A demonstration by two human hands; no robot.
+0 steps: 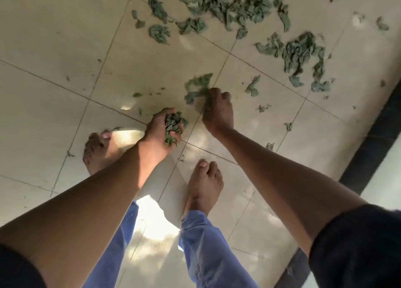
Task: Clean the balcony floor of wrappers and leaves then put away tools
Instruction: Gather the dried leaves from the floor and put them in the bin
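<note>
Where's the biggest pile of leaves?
In the head view, the biggest pile of leaves lies on the tiled floor at the top, beyond both hands.

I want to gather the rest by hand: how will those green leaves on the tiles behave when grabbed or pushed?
The leaves look crumpled and thin, so probably light and floppy. The left hand holds a wad that bunches up, so they likely compress. Small bits lie apart on the floor; pushing may scatter them, and some may crumble.

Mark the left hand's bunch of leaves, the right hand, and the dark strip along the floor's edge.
bunch of leaves (173, 125), head view, middle of the clump the left hand (161, 129) holds
right hand (218, 112), head view, back of the hand
dark strip (373, 136), head view, mid-length
</note>
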